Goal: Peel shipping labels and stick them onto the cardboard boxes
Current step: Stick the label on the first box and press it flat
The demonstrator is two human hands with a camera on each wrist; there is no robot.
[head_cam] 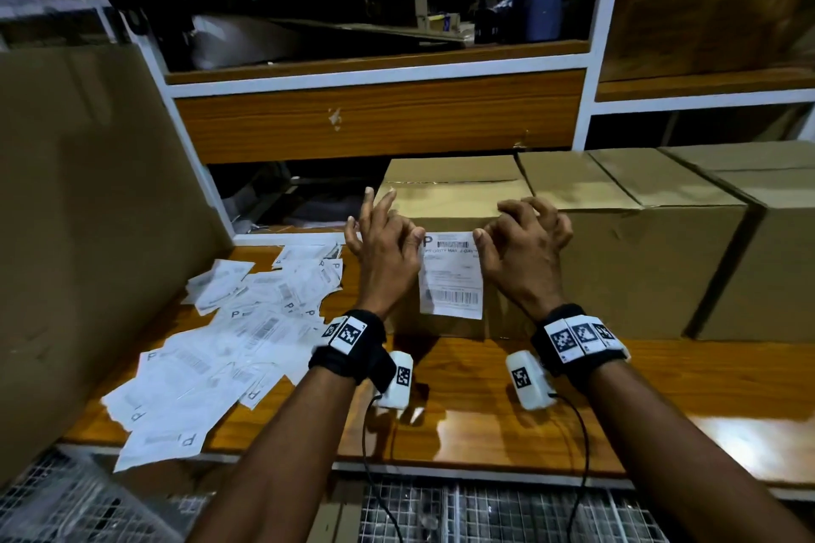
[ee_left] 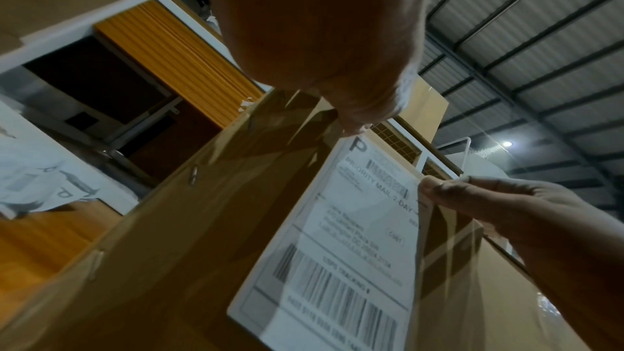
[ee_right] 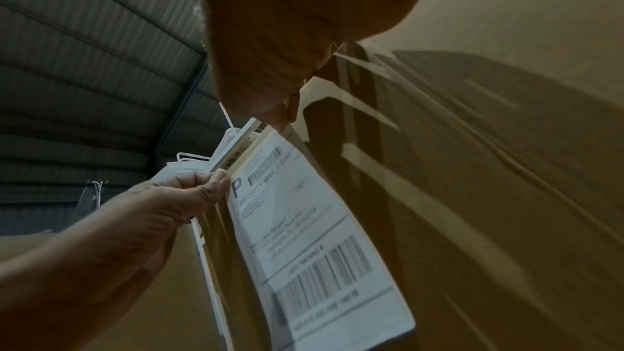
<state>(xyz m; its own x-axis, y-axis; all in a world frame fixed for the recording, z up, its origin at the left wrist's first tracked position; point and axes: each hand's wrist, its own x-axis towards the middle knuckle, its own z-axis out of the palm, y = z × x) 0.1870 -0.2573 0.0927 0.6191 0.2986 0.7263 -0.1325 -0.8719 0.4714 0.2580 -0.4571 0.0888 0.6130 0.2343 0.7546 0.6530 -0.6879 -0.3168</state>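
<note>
Holding a shipping label (head_cam: 450, 273) by its two top corners, we have it hanging against the front face of the nearest cardboard box (head_cam: 454, 198), which stands on the wooden bench (head_cam: 485, 401) at the left end of a row of like boxes (head_cam: 652, 234). Our left hand (head_cam: 388, 251) has the top left corner, by the big printed "P", in a thumb-and-forefinger grip with the other fingers spread up over the box's edge; our right hand (head_cam: 520, 247) has the top right corner in the same kind of grip, fingers curled. The printed side faces us, and from the wrist views the sheet looks to lie close along the box face, though we cannot tell whether the adhesive has caught yet or whether the lower edge is free. We judge this label to be peeled and in the placing step, with the smoothing down yet to come. No other label shows on the visible faces of the neighbouring boxes, so by our reckoning most of the job lies ahead. A loose heap of printed sheets (head_cam: 229, 322) sits on the bench to our left; whether these are fresh labels or spent backings we cannot make out.
</note>
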